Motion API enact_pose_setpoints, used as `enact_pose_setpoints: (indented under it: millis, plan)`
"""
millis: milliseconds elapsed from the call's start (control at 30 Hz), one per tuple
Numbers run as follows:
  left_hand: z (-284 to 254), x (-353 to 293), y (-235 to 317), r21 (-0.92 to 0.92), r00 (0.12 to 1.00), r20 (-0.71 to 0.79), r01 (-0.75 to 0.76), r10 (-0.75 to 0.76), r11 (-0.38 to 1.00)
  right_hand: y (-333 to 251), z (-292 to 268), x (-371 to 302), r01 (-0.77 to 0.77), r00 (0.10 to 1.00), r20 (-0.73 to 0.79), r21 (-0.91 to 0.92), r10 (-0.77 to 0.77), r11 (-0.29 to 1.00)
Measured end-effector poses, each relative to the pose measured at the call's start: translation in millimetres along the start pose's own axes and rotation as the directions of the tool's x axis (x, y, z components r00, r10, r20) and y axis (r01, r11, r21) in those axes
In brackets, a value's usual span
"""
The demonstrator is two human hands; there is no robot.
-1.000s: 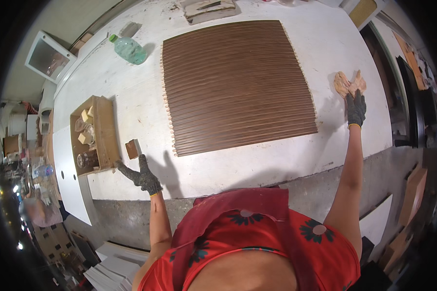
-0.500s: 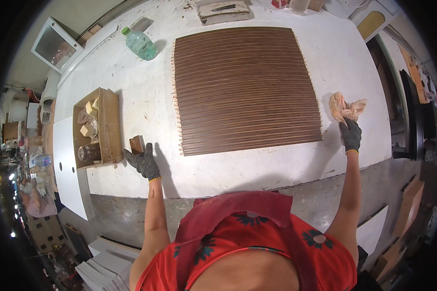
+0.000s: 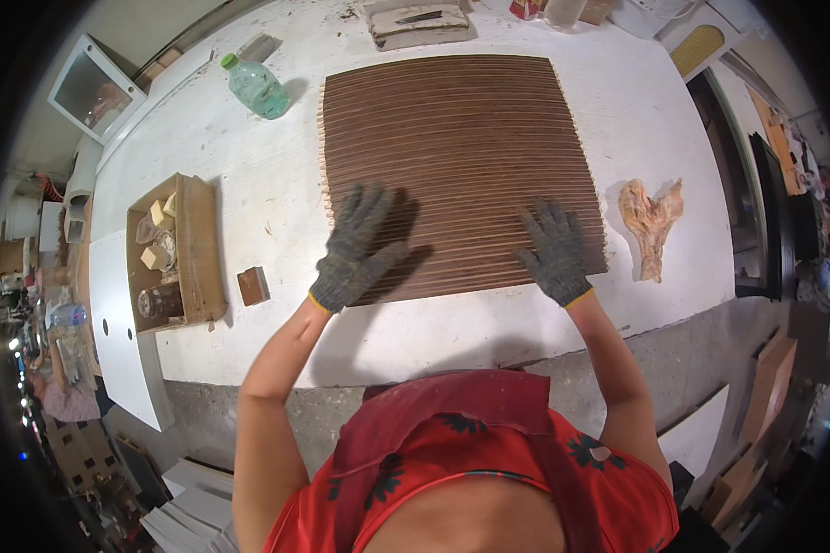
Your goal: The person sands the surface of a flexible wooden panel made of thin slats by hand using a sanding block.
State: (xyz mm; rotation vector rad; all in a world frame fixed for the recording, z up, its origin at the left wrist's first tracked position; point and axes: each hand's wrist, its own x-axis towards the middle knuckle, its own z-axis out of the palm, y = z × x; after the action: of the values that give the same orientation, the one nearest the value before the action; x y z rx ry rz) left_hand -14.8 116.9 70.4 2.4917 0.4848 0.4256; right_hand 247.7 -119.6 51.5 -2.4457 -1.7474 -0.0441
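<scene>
A stack of thin dark brown wood-grain strips (image 3: 452, 138) lies side by side on the white table, their pale ends showing along both sides. Over its near left corner is my left hand (image 3: 355, 244), in a grey knitted glove with fingers spread. My right hand (image 3: 556, 249), gloved the same way, rests at the near right part of the strips, its fingers apart. Neither hand holds anything. A crumpled pinkish-beige cloth (image 3: 648, 221) lies to the right of the strips. Left of my left hand sits a small brown block (image 3: 252, 287).
At the left stands an open cardboard box (image 3: 207, 249) holding pale yellow blocks and a dark jar. Beyond it lies a green-tinted plastic bottle (image 3: 256, 88). A pale block (image 3: 420, 35) with a knife-like tool on top sits at the far edge. A person is in the left background.
My right hand has let go of the cloth and moved left onto the strips. My left hand has left the small brown block and moved right to the strips.
</scene>
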Motion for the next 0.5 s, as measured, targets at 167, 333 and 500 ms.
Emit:
enact_pose_setpoints:
  millis: [167,333,500]
  plan:
    - [44.7,24.8,17.0,0.229,0.933,0.277,-0.297,0.23,0.927,5.4,12.7,38.3,0.063,0.998,0.002,-0.014,-0.063,0.998]
    - [52.1,52.5,-4.1,0.276,0.946,0.236,-0.286,0.224,0.918,14.0,28.1,79.3,0.056,0.998,-0.029,-0.073,-0.058,0.996]
    - [39.4,113.0,-45.2,0.405,0.989,0.114,-0.133,0.094,0.905,24.6,43.5,153.1,0.048,0.996,-0.065,-0.081,-0.054,0.996]
